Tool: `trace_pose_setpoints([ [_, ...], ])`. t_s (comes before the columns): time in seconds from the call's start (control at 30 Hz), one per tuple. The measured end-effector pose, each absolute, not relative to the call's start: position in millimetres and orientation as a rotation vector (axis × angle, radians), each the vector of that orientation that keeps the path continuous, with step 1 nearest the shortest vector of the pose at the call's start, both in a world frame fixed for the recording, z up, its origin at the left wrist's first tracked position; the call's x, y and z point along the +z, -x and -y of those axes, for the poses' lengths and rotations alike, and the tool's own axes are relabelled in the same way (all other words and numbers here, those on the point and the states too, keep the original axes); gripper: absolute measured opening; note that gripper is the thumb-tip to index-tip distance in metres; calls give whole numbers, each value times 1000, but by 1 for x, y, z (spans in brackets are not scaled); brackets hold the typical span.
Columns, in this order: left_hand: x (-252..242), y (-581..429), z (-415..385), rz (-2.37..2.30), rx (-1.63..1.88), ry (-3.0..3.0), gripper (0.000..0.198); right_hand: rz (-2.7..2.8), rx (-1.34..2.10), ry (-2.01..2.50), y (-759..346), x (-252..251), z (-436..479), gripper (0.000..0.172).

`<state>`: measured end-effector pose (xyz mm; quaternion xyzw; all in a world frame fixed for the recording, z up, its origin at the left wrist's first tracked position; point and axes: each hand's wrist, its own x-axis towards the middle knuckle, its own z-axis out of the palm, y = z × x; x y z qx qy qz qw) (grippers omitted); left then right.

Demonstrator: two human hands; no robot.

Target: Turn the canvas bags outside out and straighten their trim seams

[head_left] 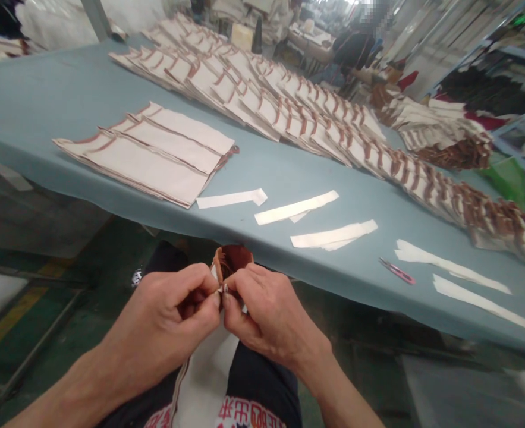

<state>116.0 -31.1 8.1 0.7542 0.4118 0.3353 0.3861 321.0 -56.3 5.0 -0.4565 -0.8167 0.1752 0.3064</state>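
Note:
A long cream fabric piece (213, 362) with brown edging lies over my lap, its brown-lined end (236, 258) raised by the table's front edge. My left hand (173, 321) is closed in a pinch at that end, thumb against forefinger, on a small whitish bit of the fabric piece's edge. Fingertip to fingertip with it, my right hand (266, 312) pinches the same spot. The fingers cover most of the gripped part, so its exact shape is hidden.
On the blue-green table (30, 107) lies a small stack of cream fabric pieces (155, 151). Behind it run long overlapping rows of similar brown-edged pieces (253, 95). Whitish strips (295, 208) and pink-handled thread snips (398, 271) lie nearer. A person (355, 44) is in the background.

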Motion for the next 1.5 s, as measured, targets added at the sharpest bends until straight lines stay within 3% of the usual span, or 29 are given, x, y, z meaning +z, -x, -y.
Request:
trace_pose_setpoints([
  [0.2, 1, -128, 41, -1126, 725, -1217, 28, 1714, 1021, 1338, -312, -7, 61, 21],
  [0.3, -5, -130, 41, -1075, 672, -1046, 30, 1636, 1133, 1372, -313, -10, 63, 20],
  [0.73, 24, -123, 40, -1083, 904, -2001, 28, 1679, 901, 1227, -315, 1, 66, 14],
  [1.03, 5, -132, 65, -1071, 1114, -2035, 23, 1667, 816, 1215, -320, 4, 76, 15],
  [1.5, 11, -119, 38, -854, 1026, -2017, 23, 1701, 874, 1108, -329, 7, 77, 24],
])
